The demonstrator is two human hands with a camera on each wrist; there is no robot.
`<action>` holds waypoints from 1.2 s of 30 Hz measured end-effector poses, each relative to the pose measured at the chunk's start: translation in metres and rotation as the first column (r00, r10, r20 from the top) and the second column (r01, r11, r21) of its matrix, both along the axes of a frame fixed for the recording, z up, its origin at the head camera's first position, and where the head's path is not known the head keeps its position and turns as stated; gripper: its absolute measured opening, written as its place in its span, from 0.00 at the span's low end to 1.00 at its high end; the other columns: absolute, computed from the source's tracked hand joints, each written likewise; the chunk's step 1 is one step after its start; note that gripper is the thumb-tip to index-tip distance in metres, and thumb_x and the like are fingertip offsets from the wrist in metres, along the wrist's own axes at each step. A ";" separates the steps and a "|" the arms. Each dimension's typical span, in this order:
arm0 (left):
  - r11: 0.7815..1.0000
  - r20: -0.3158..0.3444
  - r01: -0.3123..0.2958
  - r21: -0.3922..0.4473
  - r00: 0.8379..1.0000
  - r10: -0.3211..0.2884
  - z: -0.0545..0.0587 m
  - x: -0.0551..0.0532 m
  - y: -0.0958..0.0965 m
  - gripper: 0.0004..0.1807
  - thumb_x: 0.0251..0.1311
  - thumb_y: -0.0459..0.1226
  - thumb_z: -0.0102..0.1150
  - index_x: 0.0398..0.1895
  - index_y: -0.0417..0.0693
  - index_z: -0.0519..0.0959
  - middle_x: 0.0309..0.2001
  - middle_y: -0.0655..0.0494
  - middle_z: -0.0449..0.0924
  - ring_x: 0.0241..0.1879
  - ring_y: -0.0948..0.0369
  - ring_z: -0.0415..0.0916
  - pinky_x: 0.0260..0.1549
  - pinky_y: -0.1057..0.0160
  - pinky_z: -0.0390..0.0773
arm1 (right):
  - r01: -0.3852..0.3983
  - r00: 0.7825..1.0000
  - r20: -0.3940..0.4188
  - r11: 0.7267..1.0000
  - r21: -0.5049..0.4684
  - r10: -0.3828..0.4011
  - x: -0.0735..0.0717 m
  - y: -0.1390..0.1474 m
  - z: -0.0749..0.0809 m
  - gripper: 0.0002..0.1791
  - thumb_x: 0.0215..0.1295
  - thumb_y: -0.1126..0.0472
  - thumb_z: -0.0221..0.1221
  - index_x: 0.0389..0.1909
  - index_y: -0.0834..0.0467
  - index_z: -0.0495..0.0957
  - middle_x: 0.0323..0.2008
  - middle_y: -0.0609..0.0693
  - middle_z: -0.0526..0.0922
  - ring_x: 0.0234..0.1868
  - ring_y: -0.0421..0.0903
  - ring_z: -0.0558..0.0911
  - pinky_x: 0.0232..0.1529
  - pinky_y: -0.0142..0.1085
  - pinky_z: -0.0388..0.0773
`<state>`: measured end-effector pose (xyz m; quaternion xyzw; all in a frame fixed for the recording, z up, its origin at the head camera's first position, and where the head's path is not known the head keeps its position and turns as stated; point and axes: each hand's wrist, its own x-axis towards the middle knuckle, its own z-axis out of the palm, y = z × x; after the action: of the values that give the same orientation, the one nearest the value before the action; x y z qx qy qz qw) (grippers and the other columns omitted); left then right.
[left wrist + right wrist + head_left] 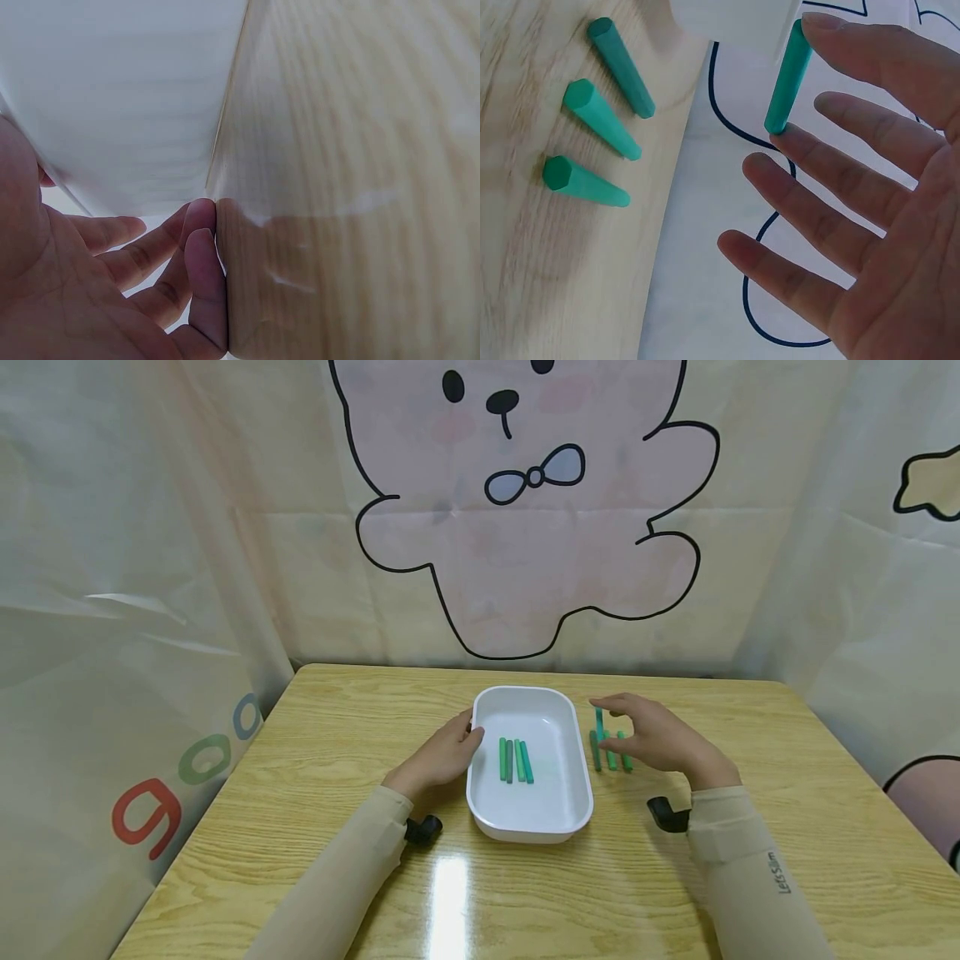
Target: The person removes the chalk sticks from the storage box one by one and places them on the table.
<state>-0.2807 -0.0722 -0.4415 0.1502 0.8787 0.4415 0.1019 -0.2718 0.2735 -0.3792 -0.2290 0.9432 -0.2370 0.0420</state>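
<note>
My right hand (663,739) pinches a teal hexagonal crayon (787,79) end to end, thumb at one tip and a finger at the other; the remaining fingers spread apart. That hand is above the table just right of a white plastic tray (528,714). Below it lie three green crayons: a dark one (621,67), a lighter one (602,120) and another light one (585,181). My left hand (442,752) holds the tray's left side, thumb at the rim and fingers along the outer wall. Inside the tray, several green and teal crayons (521,761) lie side by side.
The wooden table (360,718) reaches back to a curtain (525,568) printed with a cartoon bear. Black wrist cameras sit on both wrists, the left one (423,831) and the right one (669,815), close over the tabletop.
</note>
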 end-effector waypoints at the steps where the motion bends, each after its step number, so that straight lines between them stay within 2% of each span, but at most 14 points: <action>1: 1.000 0.000 0.001 0.001 1.000 -0.001 0.000 0.000 0.000 0.33 0.83 0.48 0.36 0.84 0.45 0.51 0.71 0.43 0.71 0.67 0.52 0.74 0.66 0.48 0.76 | 0.001 1.000 0.004 1.000 0.001 -0.001 0.000 0.000 0.000 0.38 0.68 0.56 0.68 0.77 0.57 0.67 0.73 0.62 0.71 0.68 0.66 0.73 0.63 0.63 0.75; 11: 1.000 -0.002 0.008 0.013 1.000 -0.008 -0.001 -0.001 0.000 0.33 0.83 0.48 0.36 0.84 0.46 0.51 0.72 0.44 0.71 0.67 0.53 0.74 0.66 0.48 0.76 | 0.011 0.999 0.047 1.000 -0.016 -0.010 -0.003 0.004 -0.004 0.38 0.68 0.57 0.68 0.76 0.59 0.67 0.73 0.63 0.70 0.68 0.66 0.74 0.62 0.63 0.76; 25: 1.000 0.005 -0.003 0.001 1.000 0.003 0.000 -0.001 0.000 0.33 0.83 0.49 0.37 0.84 0.46 0.51 0.67 0.45 0.74 0.61 0.54 0.76 0.63 0.50 0.79 | 0.031 0.997 0.077 0.999 -0.015 -0.030 -0.008 0.012 -0.014 0.37 0.68 0.57 0.68 0.76 0.59 0.68 0.73 0.64 0.71 0.68 0.68 0.74 0.62 0.64 0.75; 36: 1.000 0.007 0.001 0.006 1.000 -0.001 0.001 -0.001 0.000 0.33 0.83 0.49 0.37 0.84 0.47 0.51 0.71 0.44 0.71 0.66 0.53 0.74 0.65 0.49 0.77 | 0.059 0.991 0.122 0.998 -0.014 -0.057 -0.011 0.019 -0.019 0.38 0.68 0.56 0.68 0.76 0.60 0.67 0.74 0.64 0.70 0.69 0.68 0.73 0.62 0.64 0.76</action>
<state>-0.2812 -0.0724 -0.4408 0.1493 0.8771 0.4445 0.1044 -0.2826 0.2924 -0.3982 -0.1870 0.9431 -0.2596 0.0905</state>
